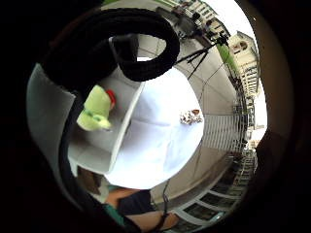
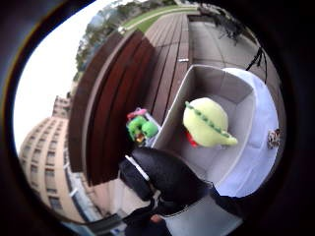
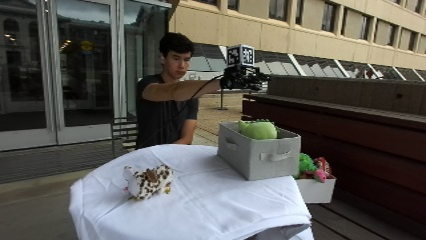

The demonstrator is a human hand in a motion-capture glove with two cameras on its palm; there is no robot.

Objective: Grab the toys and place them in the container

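In the outside view a grey fabric container (image 3: 259, 157) stands on the right side of a table with a white cloth (image 3: 200, 205). A light green plush toy (image 3: 257, 130) lies in it, showing above the rim. My gloved right hand (image 3: 243, 79) hangs high above the container, holding nothing, its fingers (image 2: 165, 179) relaxed. Both palm views look down into the container (image 1: 104, 145) (image 2: 221, 83) at the green toy (image 1: 96, 112) (image 2: 206, 123). A brown-spotted white plush toy (image 3: 148, 181) (image 1: 190, 116) (image 2: 273, 138) lies on the cloth nearer the table's left front.
A small white box (image 3: 314, 190) holding green and red toys (image 3: 309, 166) (image 2: 140, 128) sits on a wooden bench to the right of the table. A dark wooden wall (image 3: 346, 100) runs behind it. A tripod (image 1: 201, 53) stands on the pavement beyond the table.
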